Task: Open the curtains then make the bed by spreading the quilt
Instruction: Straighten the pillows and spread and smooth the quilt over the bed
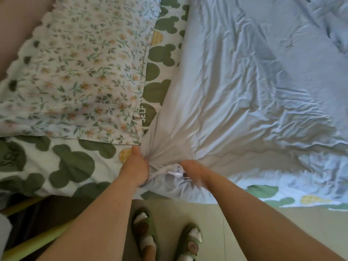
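Observation:
A pale blue-grey quilt (244,87) lies wrinkled over the right and middle of the bed, its near corner bunched at the bed's edge. My left hand (136,166) is shut on that corner, thumb up, beside the pillow's corner. My right hand (194,171), slightly blurred, grips the same bunched corner just to the right, near a small white tag. The bed sheet (71,166), white with green mouse-head shapes, shows to the left and in a strip beside the pillow. No curtains are in view.
A floral pillow (84,72) with a scalloped edge lies at the upper left on the sheet. My feet in green slippers (145,236) stand on the pale floor by the bed's edge. A yellow-green bar (37,245) runs at the lower left.

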A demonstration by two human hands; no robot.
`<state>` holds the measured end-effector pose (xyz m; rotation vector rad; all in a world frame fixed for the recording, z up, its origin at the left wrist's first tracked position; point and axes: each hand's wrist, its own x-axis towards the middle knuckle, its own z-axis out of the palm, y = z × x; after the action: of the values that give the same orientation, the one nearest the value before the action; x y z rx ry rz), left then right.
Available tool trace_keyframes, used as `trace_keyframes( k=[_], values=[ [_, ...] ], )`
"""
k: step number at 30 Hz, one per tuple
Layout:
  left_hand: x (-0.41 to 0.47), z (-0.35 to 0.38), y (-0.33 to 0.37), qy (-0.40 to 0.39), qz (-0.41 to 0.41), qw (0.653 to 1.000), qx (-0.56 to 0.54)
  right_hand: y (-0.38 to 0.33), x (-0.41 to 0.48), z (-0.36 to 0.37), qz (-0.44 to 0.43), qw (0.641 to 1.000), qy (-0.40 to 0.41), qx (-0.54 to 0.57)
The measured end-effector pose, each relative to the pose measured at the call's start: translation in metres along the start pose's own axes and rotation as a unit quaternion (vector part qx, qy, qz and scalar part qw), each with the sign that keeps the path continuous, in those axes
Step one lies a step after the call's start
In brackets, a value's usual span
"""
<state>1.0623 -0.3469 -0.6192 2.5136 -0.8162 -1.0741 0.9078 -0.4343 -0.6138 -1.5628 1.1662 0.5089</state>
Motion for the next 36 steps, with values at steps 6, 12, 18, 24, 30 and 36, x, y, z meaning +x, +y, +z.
trace_keyframes(
  k=[6, 12, 18, 24, 30, 36],
  values=[
    [0.022, -0.016, 0.024, -0.006, -0.030, 0.995, -0.097, -0.014, 0.025, -0.015, -0.030, 0.977, 0.196, 0.085],
    [0.046, -0.016, 0.047, 0.037, 0.029, 0.985, -0.165, -0.057, 0.051, -0.040, -0.087, 0.940, 0.327, 0.052],
    [0.050, -0.020, 0.023, 0.060, 0.113, 0.985, -0.114, -0.121, 0.076, -0.043, -0.143, 0.923, 0.332, -0.131],
    [0.053, -0.028, 0.012, 0.008, 0.160, 0.984, -0.079, -0.142, 0.103, -0.041, 0.016, 0.932, 0.300, -0.203],
    [0.059, -0.031, 0.007, 0.012, 0.168, 0.981, -0.092, -0.147, 0.112, -0.050, 0.020, 0.938, 0.321, -0.129],
    [0.054, -0.053, -0.026, 0.073, 0.094, 0.991, -0.065, -0.208, 0.101, -0.023, -0.177, 0.965, 0.195, 0.021]
  ],
)
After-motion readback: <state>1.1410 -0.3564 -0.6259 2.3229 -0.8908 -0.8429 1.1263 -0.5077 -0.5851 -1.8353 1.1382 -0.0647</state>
